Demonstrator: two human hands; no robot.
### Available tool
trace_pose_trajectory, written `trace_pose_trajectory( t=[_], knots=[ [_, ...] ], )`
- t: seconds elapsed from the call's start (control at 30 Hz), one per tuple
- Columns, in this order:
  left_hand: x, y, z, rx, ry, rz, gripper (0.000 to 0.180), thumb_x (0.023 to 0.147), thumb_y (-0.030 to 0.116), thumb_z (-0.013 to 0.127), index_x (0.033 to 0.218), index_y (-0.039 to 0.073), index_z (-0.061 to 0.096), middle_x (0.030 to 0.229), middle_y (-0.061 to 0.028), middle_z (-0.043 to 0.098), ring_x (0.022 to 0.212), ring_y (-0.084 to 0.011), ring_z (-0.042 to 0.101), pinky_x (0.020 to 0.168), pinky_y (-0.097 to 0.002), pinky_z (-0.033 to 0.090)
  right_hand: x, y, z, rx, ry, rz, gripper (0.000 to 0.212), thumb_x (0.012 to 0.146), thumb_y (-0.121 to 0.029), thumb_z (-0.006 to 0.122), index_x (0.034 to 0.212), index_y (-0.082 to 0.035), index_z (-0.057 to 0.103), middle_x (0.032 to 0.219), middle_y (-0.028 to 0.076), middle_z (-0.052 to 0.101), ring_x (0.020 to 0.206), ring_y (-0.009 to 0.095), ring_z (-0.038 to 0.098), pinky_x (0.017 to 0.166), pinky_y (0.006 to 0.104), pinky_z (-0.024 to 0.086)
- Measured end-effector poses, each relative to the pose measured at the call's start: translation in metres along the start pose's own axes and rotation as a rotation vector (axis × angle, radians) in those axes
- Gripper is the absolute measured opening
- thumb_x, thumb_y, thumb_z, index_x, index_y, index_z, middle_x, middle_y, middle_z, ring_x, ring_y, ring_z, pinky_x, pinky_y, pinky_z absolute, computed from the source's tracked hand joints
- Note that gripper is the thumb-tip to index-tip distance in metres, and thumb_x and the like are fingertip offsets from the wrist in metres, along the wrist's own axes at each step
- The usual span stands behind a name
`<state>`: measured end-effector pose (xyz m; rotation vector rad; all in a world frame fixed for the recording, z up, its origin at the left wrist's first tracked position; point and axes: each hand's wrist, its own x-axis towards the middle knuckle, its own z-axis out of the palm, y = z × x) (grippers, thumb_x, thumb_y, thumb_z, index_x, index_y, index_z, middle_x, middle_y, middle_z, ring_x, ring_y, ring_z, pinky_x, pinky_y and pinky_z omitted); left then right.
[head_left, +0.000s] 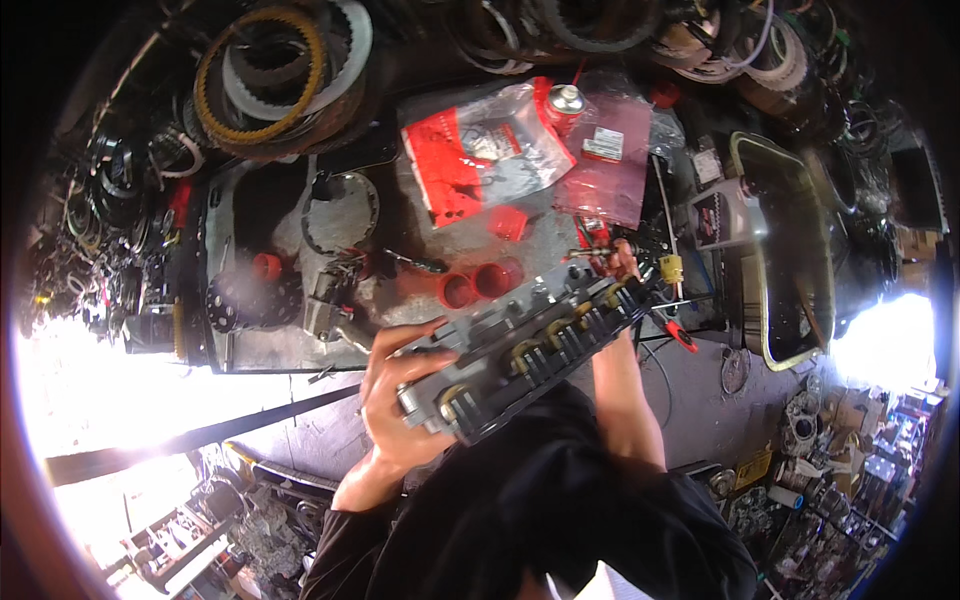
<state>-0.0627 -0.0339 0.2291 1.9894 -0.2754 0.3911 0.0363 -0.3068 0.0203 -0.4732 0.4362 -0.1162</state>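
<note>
A long grey metal transmission valve body [515, 345], with a row of round solenoids along it, is held up between my two hands. It slants, its left end nearer my body and its right end farther off. My left hand [392, 395] wraps the left end, fingers over the top edge. My right hand [625, 262] grips the far right end, partly hidden behind the part. Just beyond it, on the metal bench [390, 292], stand two red cups [495, 278]. A red plastic piece [508, 222] lies farther back.
A red-and-clear plastic bag [465, 165], a pinkish bag [620, 165] and a spray can [565, 102] lie toward the back. Toothed rings [205, 90] hang at the far left. To the right stands a deep pan [770, 345]. Red-handled pliers [682, 337] rest near the bench's front edge.
</note>
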Motion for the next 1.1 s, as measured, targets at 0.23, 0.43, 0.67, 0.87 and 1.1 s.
trace_pose_trajectory(
  t=[0.23,0.43,0.67,0.87,1.1],
  knots=[
    [-0.010,0.002,-0.010,0.001,0.076,0.018,0.049,0.073,0.037,0.088,0.101,0.004,0.065,0.120,-0.0289,0.065,0.107,-0.0368,0.068,0.087,-0.0437,0.055,-0.024,-0.010,0.045,-0.006,-0.224,-0.130,0.020,0.101,-0.021,0.069,0.117,-0.014,0.061,0.105,0.008,0.068,0.094,0.027,0.072,0.072,0.0401,0.063],
    [-0.020,-0.006,-0.019,-0.051,0.122,0.008,0.058,0.077,0.053,0.086,0.105,0.007,0.063,0.120,-0.0276,0.064,0.108,-0.0384,0.065,0.093,-0.0492,0.052,-0.017,-0.067,0.081,-0.474,-0.588,-0.275,0.026,0.101,-0.022,0.068,0.111,-0.004,0.052,0.096,0.015,0.066,0.093,0.034,0.073,0.074,0.0421,0.062],
    [-0.028,-0.021,-0.025,-0.120,0.211,0.012,0.076,0.073,0.079,0.072,0.099,0.007,0.068,0.115,-0.0262,0.067,0.106,-0.0388,0.065,0.094,-0.0525,0.050,-0.014,-0.086,0.113,-0.670,-0.825,-0.260,0.024,0.099,-0.016,0.070,0.109,-0.002,0.053,0.093,0.012,0.064,0.093,0.034,0.074,0.071,0.0387,0.061],
    [-0.029,-0.025,-0.029,-0.192,0.230,0.053,0.069,0.077,0.072,0.075,0.098,0.007,0.067,0.115,-0.0250,0.067,0.102,-0.0377,0.065,0.093,-0.0514,0.051,-0.028,-0.096,0.134,-0.806,-0.897,-0.183,0.019,0.097,-0.003,0.068,0.110,-0.003,0.054,0.100,0.017,0.069,0.097,0.033,0.074,0.066,0.0347,0.061],
    [-0.026,-0.030,-0.043,-0.224,0.125,0.104,0.044,0.092,0.050,0.072,0.102,0.009,0.062,0.121,-0.0259,0.062,0.117,-0.0398,0.061,0.102,-0.0567,0.049,-0.010,-0.106,0.177,-0.974,-1.364,-0.241,0.029,0.081,0.010,0.078,0.107,0.003,0.068,0.098,0.016,0.075,0.096,0.030,0.075,0.077,0.0377,0.063]
  ],
)
